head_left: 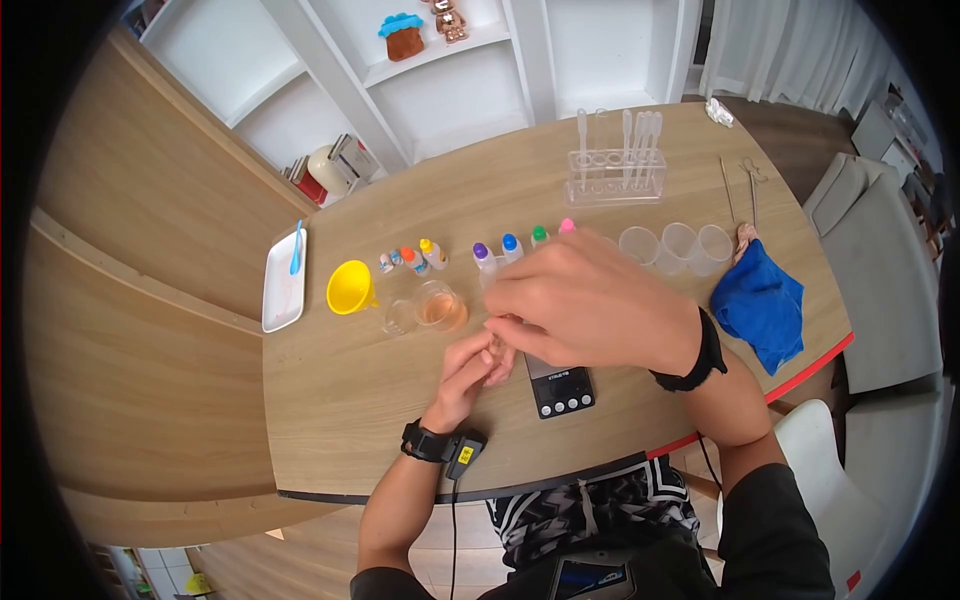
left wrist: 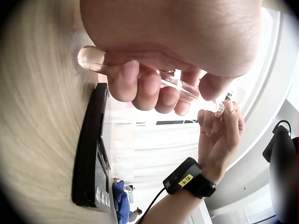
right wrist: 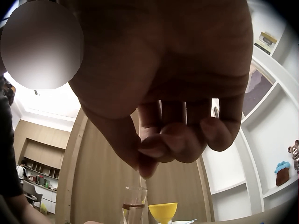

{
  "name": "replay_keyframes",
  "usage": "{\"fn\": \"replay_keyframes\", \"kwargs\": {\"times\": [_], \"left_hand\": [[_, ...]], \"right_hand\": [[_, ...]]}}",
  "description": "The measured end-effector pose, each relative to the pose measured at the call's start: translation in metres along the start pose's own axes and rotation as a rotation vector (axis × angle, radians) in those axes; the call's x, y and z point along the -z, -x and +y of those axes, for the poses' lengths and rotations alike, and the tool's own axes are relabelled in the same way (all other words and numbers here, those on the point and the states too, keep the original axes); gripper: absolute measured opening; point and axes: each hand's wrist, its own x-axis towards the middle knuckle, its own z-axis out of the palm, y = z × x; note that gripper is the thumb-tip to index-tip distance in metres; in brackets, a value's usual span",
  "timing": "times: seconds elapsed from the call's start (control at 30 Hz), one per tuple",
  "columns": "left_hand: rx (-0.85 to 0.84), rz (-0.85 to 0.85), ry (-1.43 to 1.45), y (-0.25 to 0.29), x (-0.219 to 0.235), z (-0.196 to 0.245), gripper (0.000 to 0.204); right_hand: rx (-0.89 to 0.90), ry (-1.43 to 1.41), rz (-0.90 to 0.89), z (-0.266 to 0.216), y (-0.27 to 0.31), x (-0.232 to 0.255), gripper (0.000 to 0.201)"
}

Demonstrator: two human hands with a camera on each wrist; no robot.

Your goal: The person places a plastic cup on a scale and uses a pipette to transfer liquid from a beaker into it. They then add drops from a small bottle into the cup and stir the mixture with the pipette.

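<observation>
My left hand (head_left: 466,372) grips a clear test tube (left wrist: 91,59) with curled fingers, its closed end low near the tabletop. In the right wrist view the tube (right wrist: 134,213) stands roughly upright with liquid inside. My right hand (head_left: 600,300) is just above the tube's mouth, thumb and fingertips drawn together; I cannot tell whether something small is between them. Beneath the right hand, a black digital scale (head_left: 566,392) is partly covered. Left of the hands stand a clear cup of pale orange liquid (head_left: 442,308) and another clear cup (head_left: 398,318).
Dropper bottles with colored caps (head_left: 481,256) stand behind the hands. A yellow funnel (head_left: 350,288) and white tray (head_left: 272,312) with a blue spoon (head_left: 297,250) are left. A rack (head_left: 614,190) holding pipettes is at the back; several clear cups (head_left: 678,247) and a blue cloth (head_left: 760,305) are right.
</observation>
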Motion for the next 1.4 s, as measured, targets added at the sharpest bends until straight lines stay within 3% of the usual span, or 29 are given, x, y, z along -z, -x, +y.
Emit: {"fn": "replay_keyframes", "kwargs": {"times": [1.1, 1.4], "left_hand": [[-0.014, 0.008, -0.002, 0.002, 0.001, -0.002, 0.036], [-0.007, 0.012, -0.030, 0.001, 0.000, 0.000, 0.036]], "right_hand": [[0.037, 0.024, 0.006, -0.002, 0.000, 0.000, 0.023], [-0.048, -0.028, 0.002, -0.005, 0.000, 0.003, 0.023]]}}
